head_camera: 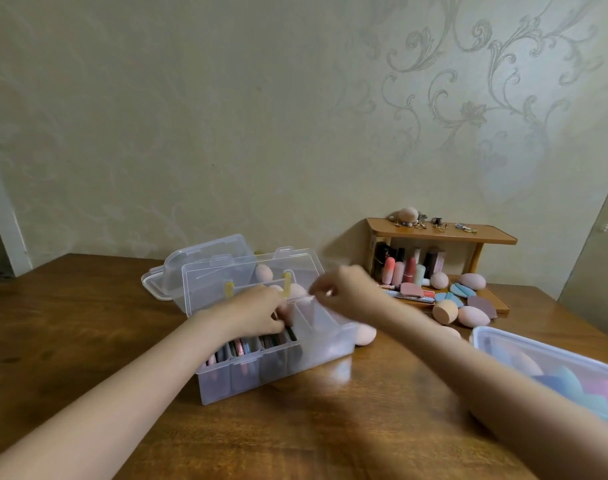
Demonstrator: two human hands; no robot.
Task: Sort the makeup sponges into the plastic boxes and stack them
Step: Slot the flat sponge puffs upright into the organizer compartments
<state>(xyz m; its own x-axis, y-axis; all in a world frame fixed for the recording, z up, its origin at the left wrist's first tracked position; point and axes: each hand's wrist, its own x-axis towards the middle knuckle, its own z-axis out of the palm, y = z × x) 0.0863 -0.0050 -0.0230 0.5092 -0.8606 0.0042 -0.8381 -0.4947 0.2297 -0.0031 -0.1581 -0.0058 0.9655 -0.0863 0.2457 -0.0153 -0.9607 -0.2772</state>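
A clear plastic compartment box [278,358] with its hinged lid [247,282] thrown back sits mid-table, its front cells packed with upright flat sponges in pink, grey and dark tones, its right-hand cell holding pale peach pieces. The person's left hand [261,315] is dipped into the middle cells, fingers curled around what looks like a pink sponge, apparently seating it between the dividers; motion blur hides the exact grip. The right hand [347,292] hovers just above the box's back edge, thumb and forefinger pinched narrow, though whether anything sits between them cannot be told. A peach egg-shaped sponge [366,335] lies on the table touching the box's right wall, likely next in line. Behind the open box stands a second clear plastic box [209,261], also unlidded, probably awaiting its share. More loose sponges, among them a tan flat-cut one [445,311], a pink egg [473,316], blue wedges [462,290] and a maroon wedge [481,303], are spread on and before the base of a small wooden shelf [444,233] against the wall, where lipsticks [409,270] stand in a row. At the near right, a shallow clear tub [524,344] already holds blue, pink and purple wedge sponges. With boxes open and sponges loose, sorting seems about midway and stacking not yet begun.
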